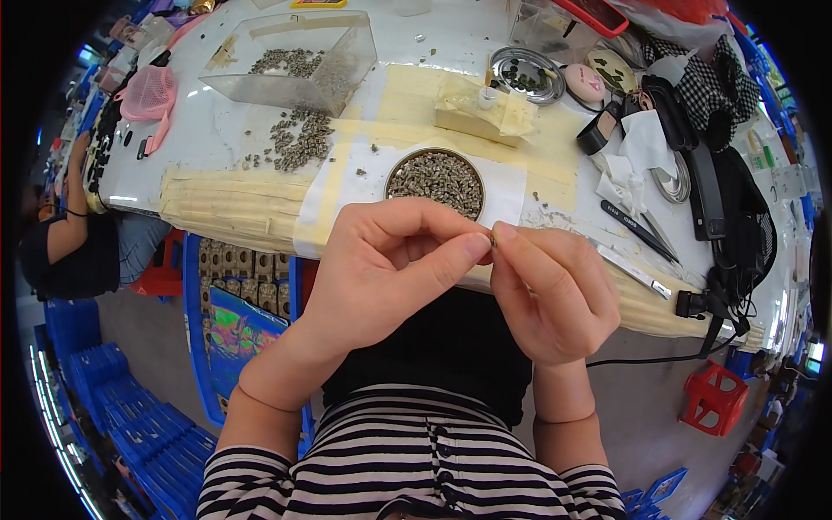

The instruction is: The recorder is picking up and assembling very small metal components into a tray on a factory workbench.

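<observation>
My left hand (377, 273) and my right hand (559, 290) meet fingertip to fingertip just above the table's front edge. Both are closed in a pinch on one tiny dark metal part (493, 240), mostly covered by the fingers, so its exact kind does not show. Right behind them stands a round dish (387, 192) heaped with small grey-brown metal pieces (438, 178). More such pieces (301, 143) lie loose on the table to the left, in front of a clear plastic bin (260, 89) that holds others.
A tape-wrapped block (484, 117) sits behind the dish, with a metal plate of dark bits (527, 76) beyond. On the right lie black tweezers (640, 230), a metal-bladed tool (633, 269) and black straps (706, 191). Blue trays (204, 338) stand below left; another person sits far left.
</observation>
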Available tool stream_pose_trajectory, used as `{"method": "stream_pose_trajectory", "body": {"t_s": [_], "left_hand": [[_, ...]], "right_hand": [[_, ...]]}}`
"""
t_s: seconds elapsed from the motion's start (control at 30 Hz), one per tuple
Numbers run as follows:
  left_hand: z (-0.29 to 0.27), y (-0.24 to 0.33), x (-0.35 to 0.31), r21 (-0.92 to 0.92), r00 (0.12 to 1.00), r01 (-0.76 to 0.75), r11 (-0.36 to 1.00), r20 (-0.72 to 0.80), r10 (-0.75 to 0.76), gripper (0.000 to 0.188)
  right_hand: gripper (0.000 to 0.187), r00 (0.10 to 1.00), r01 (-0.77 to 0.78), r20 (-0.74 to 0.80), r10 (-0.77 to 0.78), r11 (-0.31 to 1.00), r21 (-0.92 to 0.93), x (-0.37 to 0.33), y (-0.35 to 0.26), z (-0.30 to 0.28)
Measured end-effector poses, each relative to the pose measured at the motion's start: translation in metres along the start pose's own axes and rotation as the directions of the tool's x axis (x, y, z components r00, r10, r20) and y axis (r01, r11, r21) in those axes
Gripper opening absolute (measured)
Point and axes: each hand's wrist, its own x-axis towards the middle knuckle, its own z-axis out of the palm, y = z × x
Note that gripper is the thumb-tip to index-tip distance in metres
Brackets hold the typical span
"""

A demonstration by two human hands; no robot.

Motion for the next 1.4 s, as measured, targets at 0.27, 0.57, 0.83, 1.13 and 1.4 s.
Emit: {"method": "stream_pose_trajectory", "body": {"t_s": [0.27, 0.57, 0.83, 1.13, 1.4], "left_hand": [[0.0, 0.002, 0.003, -0.069, 0.999, 0.039, 0.997, 0.006, -0.039, 0.01], [0.003, 0.0, 0.002, 0.081, 0.999, 0.025, 0.996, -0.035, -0.023, 0.01], [0.012, -0.009, 0.023, 0.04, 0.992, -0.035, 0.999, -0.121, 0.04, 0.015], [-0.002, -0.009, 0.005, 0.147, 0.968, -0.195, 0.97, -0.128, 0.214, 0.019], [-0.006, -0.004, -0.005, 0.145, 0.964, -0.224, 0.964, -0.112, 0.241, 0.019]], "right_hand": [[0.035, 1.0, -0.008, -0.01, 0.008, 1.0, 0.021, 0.003, 0.0, -0.001], [0.032, 0.999, -0.052, -0.007, 0.052, 0.999, 0.01, 0.002, -0.002, 0.002], [0.02, 0.981, -0.19, -0.051, 0.19, 0.982, -0.009, 0.012, 0.012, 0.015], [0.018, 0.969, -0.246, 0.034, 0.244, 0.955, 0.164, -0.014, -0.011, -0.019], [0.01, 0.466, -0.302, 0.875, 0.129, 0.953, 0.02, -0.079, -0.014, 0.01]]}}
